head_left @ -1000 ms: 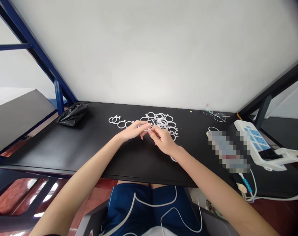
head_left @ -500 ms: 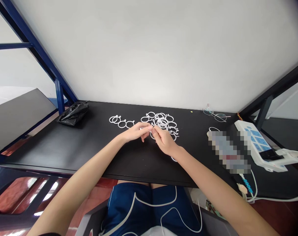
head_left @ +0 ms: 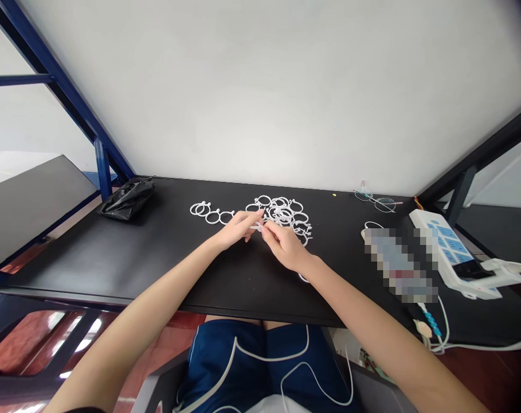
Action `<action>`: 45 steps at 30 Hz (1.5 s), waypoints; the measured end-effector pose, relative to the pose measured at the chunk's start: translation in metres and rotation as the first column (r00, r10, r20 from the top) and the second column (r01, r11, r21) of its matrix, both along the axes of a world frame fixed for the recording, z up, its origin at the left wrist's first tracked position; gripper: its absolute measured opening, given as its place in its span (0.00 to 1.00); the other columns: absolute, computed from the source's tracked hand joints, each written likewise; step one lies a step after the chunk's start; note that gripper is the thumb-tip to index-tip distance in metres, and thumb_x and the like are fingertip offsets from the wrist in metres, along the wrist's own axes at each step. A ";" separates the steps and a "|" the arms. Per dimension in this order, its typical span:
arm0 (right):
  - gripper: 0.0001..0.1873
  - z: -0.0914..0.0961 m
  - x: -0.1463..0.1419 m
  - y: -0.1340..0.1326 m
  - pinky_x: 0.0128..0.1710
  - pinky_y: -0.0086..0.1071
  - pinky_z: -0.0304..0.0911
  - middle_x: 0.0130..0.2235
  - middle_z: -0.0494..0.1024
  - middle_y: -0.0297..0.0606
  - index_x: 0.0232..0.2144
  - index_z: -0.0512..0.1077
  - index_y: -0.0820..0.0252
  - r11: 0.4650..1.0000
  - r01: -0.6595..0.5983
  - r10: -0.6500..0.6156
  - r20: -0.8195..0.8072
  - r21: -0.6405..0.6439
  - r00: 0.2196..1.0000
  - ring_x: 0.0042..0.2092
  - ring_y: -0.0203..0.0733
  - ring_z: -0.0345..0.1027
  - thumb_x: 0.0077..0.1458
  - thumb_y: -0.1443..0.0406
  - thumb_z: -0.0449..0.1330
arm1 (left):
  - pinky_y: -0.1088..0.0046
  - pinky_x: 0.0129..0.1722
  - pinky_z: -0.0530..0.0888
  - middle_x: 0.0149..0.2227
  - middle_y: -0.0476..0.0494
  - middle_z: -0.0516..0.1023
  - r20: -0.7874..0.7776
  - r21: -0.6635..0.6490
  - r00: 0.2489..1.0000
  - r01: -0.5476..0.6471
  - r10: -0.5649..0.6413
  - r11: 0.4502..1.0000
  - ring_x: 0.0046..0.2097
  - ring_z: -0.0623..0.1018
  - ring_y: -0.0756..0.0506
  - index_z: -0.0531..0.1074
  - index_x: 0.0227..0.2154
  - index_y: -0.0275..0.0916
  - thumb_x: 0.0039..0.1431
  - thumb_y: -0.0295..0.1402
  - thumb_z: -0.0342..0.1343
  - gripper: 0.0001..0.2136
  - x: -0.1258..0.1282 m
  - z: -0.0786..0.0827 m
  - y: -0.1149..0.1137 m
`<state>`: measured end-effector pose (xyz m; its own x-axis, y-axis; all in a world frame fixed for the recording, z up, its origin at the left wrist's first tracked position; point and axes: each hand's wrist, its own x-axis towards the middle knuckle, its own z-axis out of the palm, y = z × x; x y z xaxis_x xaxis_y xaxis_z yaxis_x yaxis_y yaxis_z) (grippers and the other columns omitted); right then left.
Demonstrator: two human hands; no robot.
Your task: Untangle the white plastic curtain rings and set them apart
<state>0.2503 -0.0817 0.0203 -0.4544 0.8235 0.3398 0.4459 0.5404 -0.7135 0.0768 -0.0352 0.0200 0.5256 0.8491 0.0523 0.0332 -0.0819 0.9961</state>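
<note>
1. Background: pale wall (head_left: 264, 97) behind a black desk (head_left: 157, 261); reddish floor (head_left: 19, 344) shows below.
2. Far left: blue metal frame (head_left: 73, 97) slanting down to the desk's back corner, grey panel (head_left: 36, 209) beside it.
3. Left back corner of desk: crumpled black plastic bag (head_left: 128, 199).
4. Left of centre: short row of white rings (head_left: 206, 214) with small knobs, lying flat; the two leftmost overlap, the rightmost is just beside the left hand.
5. Left hand (head_left: 238, 228): above desk centre, thumb and fingers clamped on a small white piece (head_left: 257, 228); mostly covered, full shape can't be told.
6. Blue shorts (head_left: 226, 350) below the desk edge, white cord (head_left: 277, 360) looping over them.
7. Right hand (head_left: 283, 244): close against the left, thumb and index finger pinched on the right end of the same piece. Fingertips of both hands nearly meet.
8. Just behind the hands: ring pile (head_left: 281, 214), white, knobbed, overlapping, partly hidden by the right hand.
9. One more white ring (head_left: 303, 279) pokes out beside the right forearm, mostly hidden.
10. Right back: eyeglasses (head_left: 373, 200) near the wall.
11. Right: phone-like device (head_left: 400, 267), pixelated, cable at its lower end.
12. Far right: white power strip (head_left: 448, 244) with blue sockets, white plug (head_left: 498, 273) in its near end; white cables (head_left: 488, 347) along the desk's front edge.
</note>
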 end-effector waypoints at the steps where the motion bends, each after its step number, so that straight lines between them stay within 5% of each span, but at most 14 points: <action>1: 0.14 0.000 0.000 0.000 0.25 0.30 0.50 0.22 0.58 0.27 0.27 0.56 0.56 1.000 -0.004 0.004 0.011 -0.006 1.000 0.21 0.32 0.50 0.67 0.62 0.46 | 0.78 0.17 0.63 0.15 0.58 0.50 -0.007 0.009 1.000 -0.021 0.021 1.000 0.17 0.55 0.55 0.69 0.24 0.35 0.60 0.53 0.50 0.24 0.000 0.000 0.000; 8: 0.13 0.003 -0.003 -0.002 0.26 0.29 0.51 0.21 0.59 0.26 0.28 0.57 0.56 0.999 -0.021 0.024 0.050 -0.044 0.998 0.22 0.33 0.53 0.66 0.63 0.46 | 0.77 0.20 0.60 0.18 0.52 0.63 -0.128 0.287 0.978 -0.123 0.166 0.950 0.20 0.62 0.54 0.69 0.21 0.34 0.63 0.48 0.47 0.24 -0.004 0.001 -0.001; 19: 0.14 0.002 -0.004 -0.002 0.28 0.29 0.56 0.23 0.69 0.30 0.27 0.59 0.57 0.990 -0.069 0.089 0.169 -0.121 0.982 0.24 0.34 0.62 0.67 0.63 0.48 | 0.74 0.23 0.55 0.16 0.53 0.58 -0.227 0.652 0.948 -0.023 0.225 0.758 0.21 0.55 0.54 0.62 0.16 0.35 0.66 0.40 0.44 0.23 -0.009 0.004 -0.005; 26: 0.14 0.003 -0.005 -0.002 0.31 0.30 0.60 0.24 0.72 0.31 0.28 0.63 0.58 0.987 -0.080 0.108 0.211 -0.137 0.971 0.25 0.35 0.66 0.67 0.64 0.49 | 0.74 0.24 0.55 0.17 0.54 0.54 -0.284 0.665 0.934 0.029 0.216 0.746 0.21 0.53 0.54 0.56 0.15 0.37 0.67 0.41 0.43 0.24 -0.009 0.004 -0.006; 45: 0.17 0.001 -0.006 -0.004 0.32 0.30 0.59 0.23 0.73 0.32 0.24 0.63 0.59 0.992 -0.100 0.116 0.252 -0.075 0.961 0.26 0.35 0.67 0.66 0.67 0.50 | 0.75 0.25 0.59 0.16 0.50 0.66 -0.277 0.584 0.939 -0.005 0.205 0.812 0.20 0.62 0.54 0.66 0.15 0.35 0.67 0.43 0.41 0.26 -0.008 -0.002 -0.003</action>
